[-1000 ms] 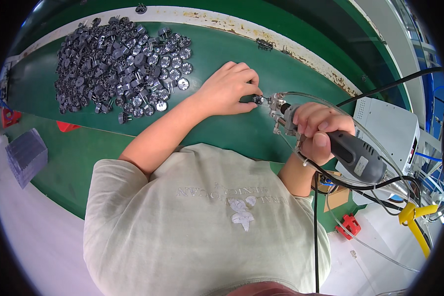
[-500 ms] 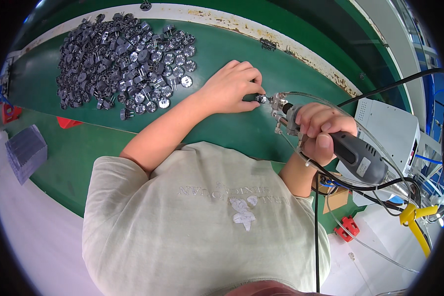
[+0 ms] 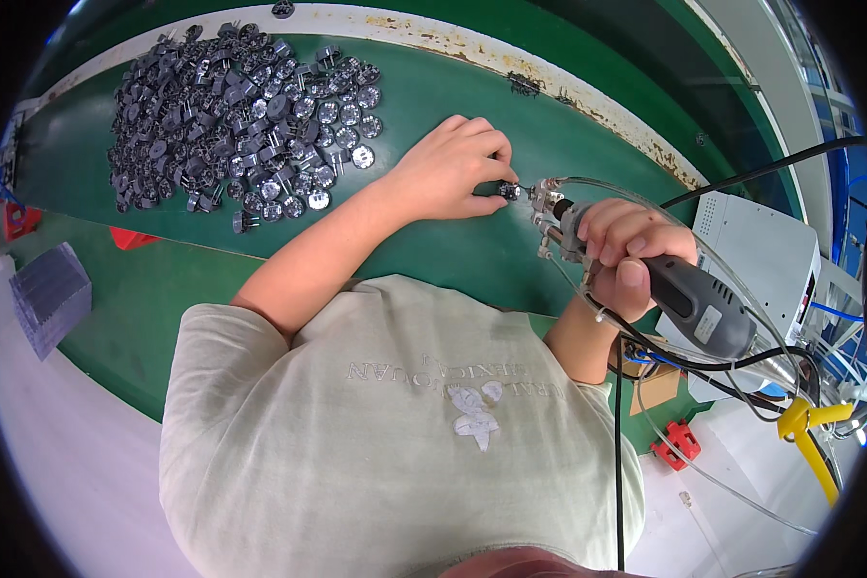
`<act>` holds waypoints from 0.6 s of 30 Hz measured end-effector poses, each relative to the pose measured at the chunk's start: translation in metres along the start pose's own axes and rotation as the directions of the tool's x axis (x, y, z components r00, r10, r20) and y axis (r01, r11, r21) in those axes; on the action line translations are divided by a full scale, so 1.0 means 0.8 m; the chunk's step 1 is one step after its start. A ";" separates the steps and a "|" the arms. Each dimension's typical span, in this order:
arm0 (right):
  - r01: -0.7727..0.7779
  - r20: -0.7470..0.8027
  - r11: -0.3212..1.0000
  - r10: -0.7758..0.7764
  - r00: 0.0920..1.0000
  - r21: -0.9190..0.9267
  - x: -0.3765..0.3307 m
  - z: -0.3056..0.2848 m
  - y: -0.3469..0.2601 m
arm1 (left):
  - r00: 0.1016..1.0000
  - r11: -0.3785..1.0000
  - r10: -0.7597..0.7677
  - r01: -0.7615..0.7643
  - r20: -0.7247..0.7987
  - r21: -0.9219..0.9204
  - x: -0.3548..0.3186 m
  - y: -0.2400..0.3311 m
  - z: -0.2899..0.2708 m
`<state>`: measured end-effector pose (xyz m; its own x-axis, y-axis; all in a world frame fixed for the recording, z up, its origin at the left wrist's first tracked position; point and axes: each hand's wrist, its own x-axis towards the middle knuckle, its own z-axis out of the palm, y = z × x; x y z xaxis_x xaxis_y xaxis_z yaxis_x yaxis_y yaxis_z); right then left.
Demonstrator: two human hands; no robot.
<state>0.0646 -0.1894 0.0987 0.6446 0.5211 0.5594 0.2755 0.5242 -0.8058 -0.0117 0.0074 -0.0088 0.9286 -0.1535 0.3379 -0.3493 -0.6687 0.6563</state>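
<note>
**Small dark part (image 3: 510, 192) pinched before a handheld tool (image 3: 708, 313)**

The left hand (image 3: 458, 171) grips the part between thumb and fingertips, above the green desk (image 3: 433, 255). The right hand (image 3: 636, 246) is wrapped around the tool's grey body, its metal tip pointing at the part; whether they touch is too small to tell. Left of the hands, a heap of dark round parts (image 3: 231, 125) with pins covers the desk. Farther right stands a white machine (image 3: 756, 250), and a yellow strap (image 3: 811, 419) hangs near the tool's rear.
</note>
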 end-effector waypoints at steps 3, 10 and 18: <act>0.000 0.003 1.000 -0.001 1.000 0.023 0.000 0.000 0.000 | 1.000 1.000 -0.005 0.005 0.003 -0.003 -0.001 0.000 0.001; 0.013 0.007 0.999 -0.014 1.000 0.045 -0.001 -0.001 -0.011 | 0.998 0.999 -0.005 0.003 -0.068 -0.033 0.000 0.008 -0.001; 0.066 0.061 0.995 -0.070 0.996 0.071 0.000 -0.005 -0.031 | 0.984 0.974 0.147 -0.161 -0.099 -0.158 -0.001 -0.002 -0.002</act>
<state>0.0608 -0.2049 0.1176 0.5790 0.5230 0.6255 0.2664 0.6038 -0.7513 -0.0124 0.0096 -0.0089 0.8501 -0.1773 0.4959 -0.5100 -0.5118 0.6913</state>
